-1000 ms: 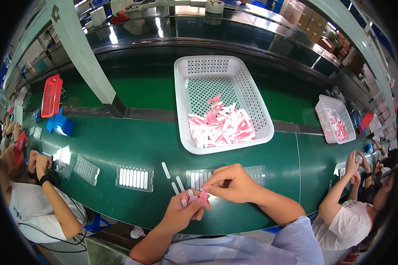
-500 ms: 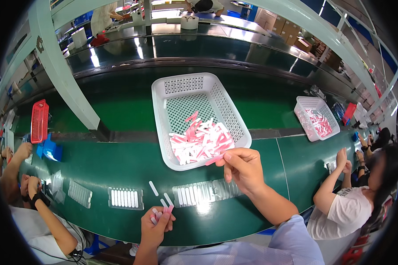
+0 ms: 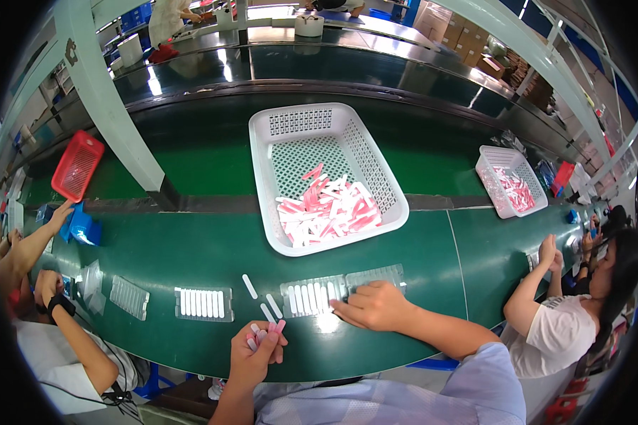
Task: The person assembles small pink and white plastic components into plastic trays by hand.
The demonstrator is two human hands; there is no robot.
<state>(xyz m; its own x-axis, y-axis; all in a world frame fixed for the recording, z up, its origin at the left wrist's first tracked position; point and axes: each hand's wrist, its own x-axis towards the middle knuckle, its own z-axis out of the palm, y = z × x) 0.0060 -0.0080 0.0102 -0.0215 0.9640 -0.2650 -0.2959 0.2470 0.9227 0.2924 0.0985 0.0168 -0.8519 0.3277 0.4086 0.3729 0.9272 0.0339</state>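
My left hand is closed around several small flat strips with rounded ends, pink and white, like mini nail files. Just beyond its fingers, loose white strips lie on the green table. With fingers curled, my right hand rests over a clear slotted plastic tray partly filled with white strips. Its fingertips meet the lower end of the strip at the right of that row. An attached or adjoining clear tray part lies partly under this hand.
A white plastic basket of pink and white strips stands ahead. Left lie a filled tray and another clear tray. A smaller basket stands right. Co-workers sit both sides; one person's hand is beside a red basket.
My right hand has come down from the white basket's front edge to the tray with a pink strip. My left hand keeps its strips. At left, a co-worker's hand and the red basket have shifted.
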